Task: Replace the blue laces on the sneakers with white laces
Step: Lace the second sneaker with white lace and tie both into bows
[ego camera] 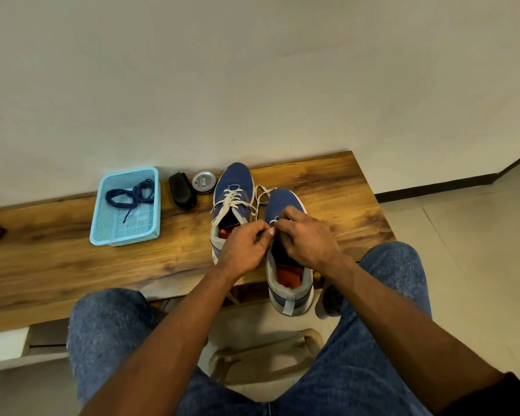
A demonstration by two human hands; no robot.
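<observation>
Two blue sneakers stand side by side on the wooden counter (72, 259), toes pointing far. The right sneaker (285, 265) lies directly under both hands, its heel overhanging the near edge. The left hand (244, 247) and right hand (307, 238) meet above its eyelets, fingers curled, each pinching the white lace (262, 193), whose loose end trails far between the two shoes. The left sneaker (233, 190), just beside the hands, already carries one white lace. To the far left, one light-blue basket (102, 223) holds the blue laces (131, 195) in a tangle; I cannot count them.
</observation>
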